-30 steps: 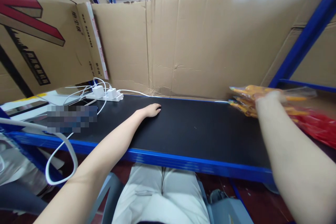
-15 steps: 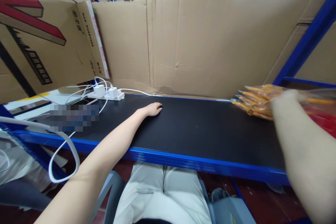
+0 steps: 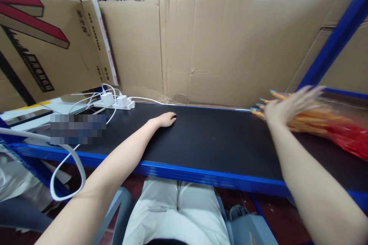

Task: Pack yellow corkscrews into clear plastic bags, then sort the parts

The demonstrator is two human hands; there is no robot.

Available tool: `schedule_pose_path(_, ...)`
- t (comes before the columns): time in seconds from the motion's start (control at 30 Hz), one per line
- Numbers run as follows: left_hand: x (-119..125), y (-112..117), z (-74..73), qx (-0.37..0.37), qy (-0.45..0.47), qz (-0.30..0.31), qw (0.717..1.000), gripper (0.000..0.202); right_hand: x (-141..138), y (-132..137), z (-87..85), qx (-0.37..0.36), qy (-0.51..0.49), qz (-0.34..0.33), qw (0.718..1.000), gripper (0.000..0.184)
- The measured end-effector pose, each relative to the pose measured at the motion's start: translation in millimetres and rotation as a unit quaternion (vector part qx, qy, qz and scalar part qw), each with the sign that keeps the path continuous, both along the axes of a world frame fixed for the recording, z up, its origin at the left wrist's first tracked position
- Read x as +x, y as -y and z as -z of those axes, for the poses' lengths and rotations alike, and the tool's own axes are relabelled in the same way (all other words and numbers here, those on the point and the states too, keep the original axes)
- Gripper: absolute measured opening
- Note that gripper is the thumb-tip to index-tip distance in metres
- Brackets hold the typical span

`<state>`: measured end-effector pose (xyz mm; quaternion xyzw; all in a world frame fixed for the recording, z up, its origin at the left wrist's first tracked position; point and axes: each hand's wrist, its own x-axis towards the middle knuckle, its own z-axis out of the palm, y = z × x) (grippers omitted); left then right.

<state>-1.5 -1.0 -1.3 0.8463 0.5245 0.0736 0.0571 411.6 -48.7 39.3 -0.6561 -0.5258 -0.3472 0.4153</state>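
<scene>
My left hand (image 3: 167,119) rests on the black tabletop (image 3: 207,141), palm down and fingers loosely laid out, holding nothing. At the right, my right hand (image 3: 290,107) is a little blurred, its fingers stretched out and apart. It lies over or against a bundle of long orange sticks in clear plastic (image 3: 312,120), which may be pens or pencils. Some of their tips look blue-green and point left. Red plastic wrapping (image 3: 349,138) covers the bundle's right end. Part of the bundle is hidden behind my right hand and wrist.
A white power strip (image 3: 130,105) with plugged-in chargers and tangled cables stands at the back left. A large cardboard box (image 3: 63,46) is above it. Cardboard (image 3: 230,46) walls the back. A blue frame edge (image 3: 201,174) runs along the front. A white cable loop (image 3: 82,168) hangs at left.
My right hand has moved left along the bundle and its fingers have spread out. More of the bundle and its red wrapping shows now. My left hand has stayed in place.
</scene>
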Motion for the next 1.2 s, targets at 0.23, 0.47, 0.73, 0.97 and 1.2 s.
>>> schedule_pose_path(0.23, -1, 0, 1.9, 0.003, -0.020, 0.006, 1.000, 0.051, -66, -36, 38.9, -0.202, 0.082, -0.217, 0.952, 0.048)
schedule_pose_path(0.47, -18, 4, -20.6, -0.038, -0.087, -0.077, 0.992, 0.054, -68, -61, 75.0, -0.418, 0.031, -0.219, 0.881, 0.046)
schedule_pose_path(0.73, -66, 40, -89.7, 0.299, 0.169, -0.145, 0.928, 0.052, -69, -58, 72.8, -0.405, 0.043, -0.205, 0.890, 0.044)
schedule_pose_path(0.97, -150, 47, -42.0, 0.188, 0.149, -0.429, 0.871, 0.077, -69, -55, 66.2, -0.408, 0.058, -0.217, 0.885, 0.042)
schedule_pose_path(1.2, -185, 37, -9.2, 0.153, 0.159, -0.476, 0.851, 0.077, -60, -55, 62.5, -0.416, 0.088, -0.235, 0.874, 0.042)
